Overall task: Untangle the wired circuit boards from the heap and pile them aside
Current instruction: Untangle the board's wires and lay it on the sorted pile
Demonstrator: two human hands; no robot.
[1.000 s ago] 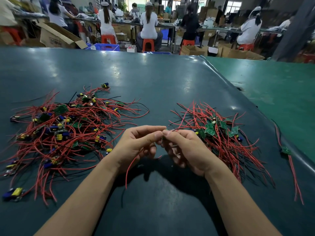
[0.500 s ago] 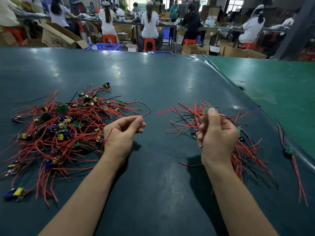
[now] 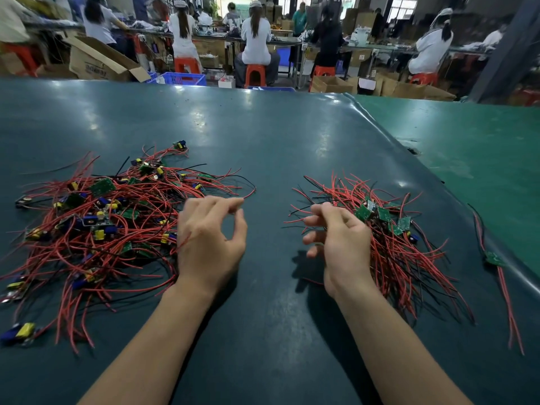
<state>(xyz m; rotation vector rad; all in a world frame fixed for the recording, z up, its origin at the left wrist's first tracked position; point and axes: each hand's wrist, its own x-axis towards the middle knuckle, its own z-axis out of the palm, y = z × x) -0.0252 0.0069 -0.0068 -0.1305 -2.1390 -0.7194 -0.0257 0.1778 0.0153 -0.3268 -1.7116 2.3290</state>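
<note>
My left hand (image 3: 209, 244) hung loosely curled, thumb and forefinger apart, nothing held; a red wire end lay across its back edge, whether touching I could not tell. My right hand (image 3: 340, 244) hovered with fingers loosely bent at the inner edge of the sorted pile (image 3: 391, 229); whether it pinched a wire I could not tell.

The tangled heap (image 3: 99, 229) of wired circuit boards lay toward the left edge of the dark work mat (image 3: 263, 141), immediately left of the left hand, its nearest red leads running roughly left to right toward that hand. The left hand was much the nearer one; the right was well apart from the heap.

A stray board with leads (image 3: 496, 264) lay near the mat's right edge.

Judged next pick: left hand, reaching sideways into the heap.
</note>
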